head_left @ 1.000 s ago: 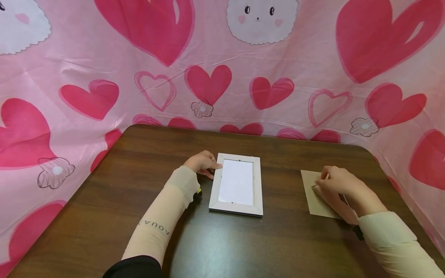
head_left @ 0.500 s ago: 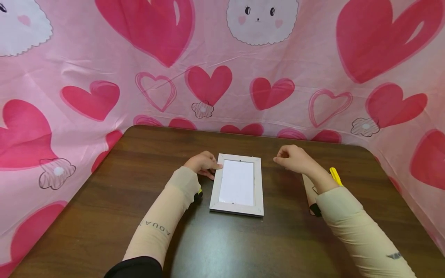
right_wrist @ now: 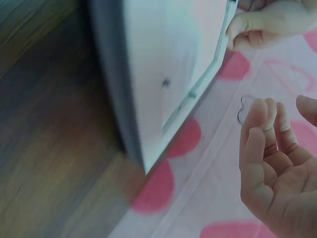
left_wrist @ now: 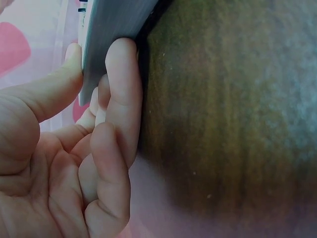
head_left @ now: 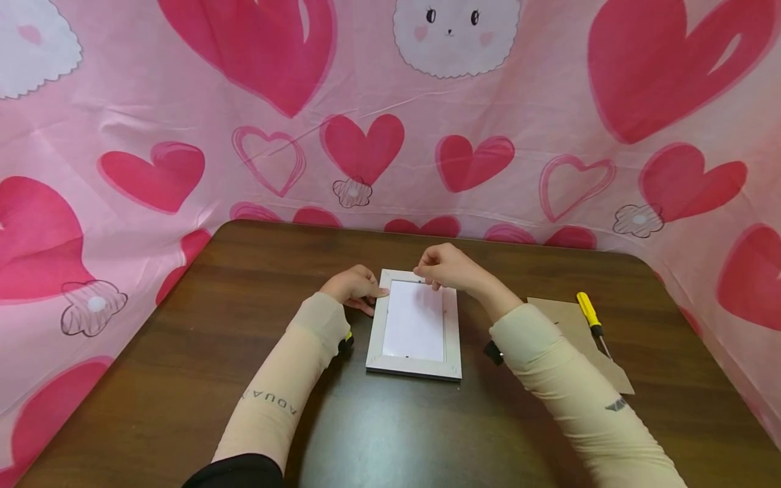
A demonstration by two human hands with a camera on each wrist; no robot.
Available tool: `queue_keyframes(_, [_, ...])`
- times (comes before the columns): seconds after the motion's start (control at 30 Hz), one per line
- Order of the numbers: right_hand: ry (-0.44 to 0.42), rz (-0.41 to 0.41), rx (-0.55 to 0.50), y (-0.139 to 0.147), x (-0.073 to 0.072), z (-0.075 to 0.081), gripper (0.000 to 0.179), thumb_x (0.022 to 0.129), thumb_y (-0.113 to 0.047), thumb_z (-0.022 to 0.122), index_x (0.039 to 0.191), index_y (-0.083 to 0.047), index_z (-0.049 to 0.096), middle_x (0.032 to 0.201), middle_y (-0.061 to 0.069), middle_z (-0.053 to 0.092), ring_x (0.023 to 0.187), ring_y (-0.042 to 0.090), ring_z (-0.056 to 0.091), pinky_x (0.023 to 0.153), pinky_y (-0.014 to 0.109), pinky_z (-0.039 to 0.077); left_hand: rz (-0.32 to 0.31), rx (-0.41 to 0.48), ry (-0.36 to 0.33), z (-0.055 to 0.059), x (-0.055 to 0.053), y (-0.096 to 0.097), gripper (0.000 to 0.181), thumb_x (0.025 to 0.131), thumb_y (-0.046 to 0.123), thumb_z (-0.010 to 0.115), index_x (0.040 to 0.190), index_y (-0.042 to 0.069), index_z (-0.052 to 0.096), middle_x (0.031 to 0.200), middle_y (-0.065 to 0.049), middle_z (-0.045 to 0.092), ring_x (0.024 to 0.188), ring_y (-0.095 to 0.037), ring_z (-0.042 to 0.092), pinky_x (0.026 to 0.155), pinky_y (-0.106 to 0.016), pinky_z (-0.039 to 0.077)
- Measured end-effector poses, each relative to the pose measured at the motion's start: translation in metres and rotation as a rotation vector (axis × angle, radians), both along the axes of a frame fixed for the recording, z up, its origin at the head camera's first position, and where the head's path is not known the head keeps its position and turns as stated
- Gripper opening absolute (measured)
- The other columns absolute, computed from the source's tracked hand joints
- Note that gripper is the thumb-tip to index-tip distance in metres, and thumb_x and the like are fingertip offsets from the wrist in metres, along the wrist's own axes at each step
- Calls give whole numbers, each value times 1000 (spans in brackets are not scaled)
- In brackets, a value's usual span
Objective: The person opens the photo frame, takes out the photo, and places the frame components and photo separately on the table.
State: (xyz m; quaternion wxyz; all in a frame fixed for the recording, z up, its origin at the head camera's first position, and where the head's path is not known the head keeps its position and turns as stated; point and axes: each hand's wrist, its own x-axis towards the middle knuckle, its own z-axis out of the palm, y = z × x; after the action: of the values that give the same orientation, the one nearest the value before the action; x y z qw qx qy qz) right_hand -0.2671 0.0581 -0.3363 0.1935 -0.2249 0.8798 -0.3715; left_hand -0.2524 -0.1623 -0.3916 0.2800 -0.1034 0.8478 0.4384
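Observation:
A white picture frame (head_left: 449, 339) lies on the table, a plain white sheet (head_left: 416, 322) filling its middle. Small dark tabs show along its inner edges. At its left side my left hand (head_left: 356, 288) pinches the border. The left wrist view has the thumb (left_wrist: 59, 89) on the upper face and a finger (left_wrist: 122, 79) against the frame's side. Over the top right corner hovers my right hand (head_left: 448, 266), fingers loosely bent. Seen from the right wrist, its fingers (right_wrist: 255, 144) and thumb stand apart with nothing between them.
Right of the frame lies a brown backing board (head_left: 561, 315), partly behind the right sleeve. A screwdriver (head_left: 588, 310) with a yellow handle rests on its right side. A pink heart-print cloth (head_left: 366, 81) hangs behind the wooden table (head_left: 293, 251).
My right hand has left the board and screwdriver and moved left to the frame's top right corner. The screwdriver now lies on the board. My left hand has stayed on the frame.

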Motion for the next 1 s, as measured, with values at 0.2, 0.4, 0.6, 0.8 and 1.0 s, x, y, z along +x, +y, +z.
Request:
queue_keyframes(0.2, [-121, -3, -49, -26, 0, -5, 25, 97, -19, 61, 105, 5, 64, 78, 7, 62, 62, 17, 61, 65, 33, 53, -1, 30, 0, 4, -1, 1, 26, 94, 26, 69, 80, 8, 56, 78, -6, 55, 57, -13, 68, 57, -24, 51])
queue_keyframes(0.4, [-298, -100, -129, -41, -3, -19, 18, 95, -17, 62, 99, 0, 64, 74, 5, 63, 60, 12, 60, 62, 26, 53, 19, 67, 7, 4, 1, 2, 25, 93, 23, 70, 80, 7, 55, 75, -6, 54, 56, -13, 65, 59, -25, 55])
queue_keyframes(0.6, [-369, -133, -106, -46, -2, -38, 15, 94, -18, 61, 92, -3, 63, 65, 2, 57, 54, 12, 53, 53, 23, 43, 15, 34, 16, -1, 6, 2, 24, 93, 24, 70, 83, 7, 57, 78, -6, 55, 57, -14, 66, 58, -25, 54])
queue_keyframes(0.8, [-299, -86, 24, -39, 3, -44, 18, 93, -17, 61, 83, -1, 62, 57, 1, 55, 51, 12, 52, 48, 22, 39, -10, 18, 30, -3, 8, 3, 24, 95, 25, 68, 82, 8, 56, 80, -7, 56, 57, -13, 67, 56, -24, 50])
queue_keyframes(1.0, [-279, -43, 172, -38, 1, -40, 22, 94, -23, 63, 84, -4, 64, 58, 2, 55, 51, 12, 51, 50, 24, 43, -15, 20, 41, 1, 6, 3, 25, 95, 24, 67, 81, 9, 54, 77, -5, 54, 55, -12, 66, 56, -23, 49])
